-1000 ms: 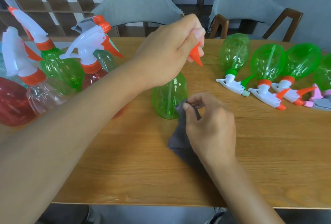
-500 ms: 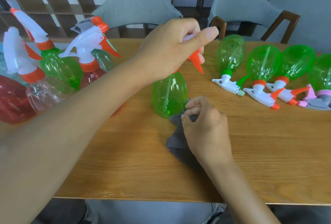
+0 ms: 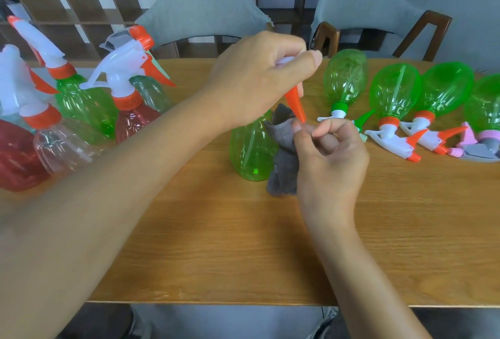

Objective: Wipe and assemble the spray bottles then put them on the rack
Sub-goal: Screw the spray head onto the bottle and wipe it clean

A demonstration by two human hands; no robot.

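A green spray bottle [image 3: 250, 149] stands upright on the wooden table [image 3: 216, 244]. My left hand [image 3: 257, 78] grips its white spray head from above; the orange trigger [image 3: 296, 103] pokes out below my fingers. My right hand [image 3: 328, 154] pinches a grey cloth [image 3: 282, 160] and holds it against the bottle's right side, just under the trigger tip. The bottle's neck is hidden by my left hand.
Several assembled bottles, green, red and clear [image 3: 89, 111], stand at the left. Several green bottles [image 3: 392, 95] lie on their sides at the right with spray heads toward me. Two grey chairs [image 3: 203, 5] and brown shelving [image 3: 81, 0] stand behind the table.
My right hand has lifted the cloth off the table, up along the bottle's side to the trigger. My left hand has kept its grip on the spray head.
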